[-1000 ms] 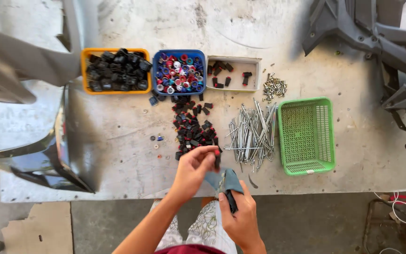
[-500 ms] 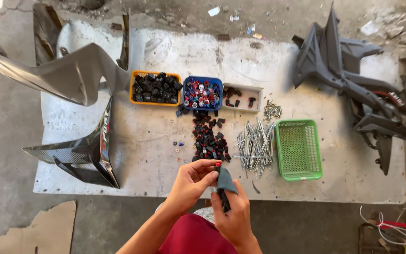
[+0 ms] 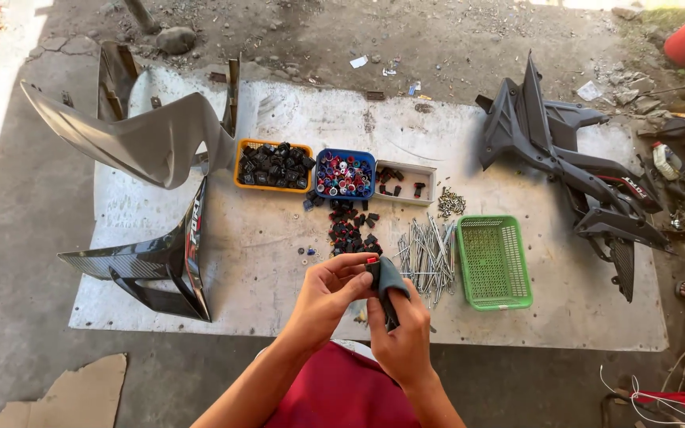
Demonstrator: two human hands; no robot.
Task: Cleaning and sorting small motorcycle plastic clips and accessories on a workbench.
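- The small black part with a red tip (image 3: 372,264) sits pinched in the fingertips of your left hand (image 3: 328,295), held above the near edge of the white board (image 3: 279,261).
- Your right hand (image 3: 400,337) is closed round a grey cloth (image 3: 392,277) and a dark handle, pressed against that part.
- Just beyond your hands lie a loose pile of black and red parts (image 3: 350,231) and a heap of long nails (image 3: 426,254).
- A green basket (image 3: 491,261) stands right of the nails.
- Farther off sit an orange tray (image 3: 273,166), a blue tray (image 3: 345,174) and a white tray (image 3: 404,182).
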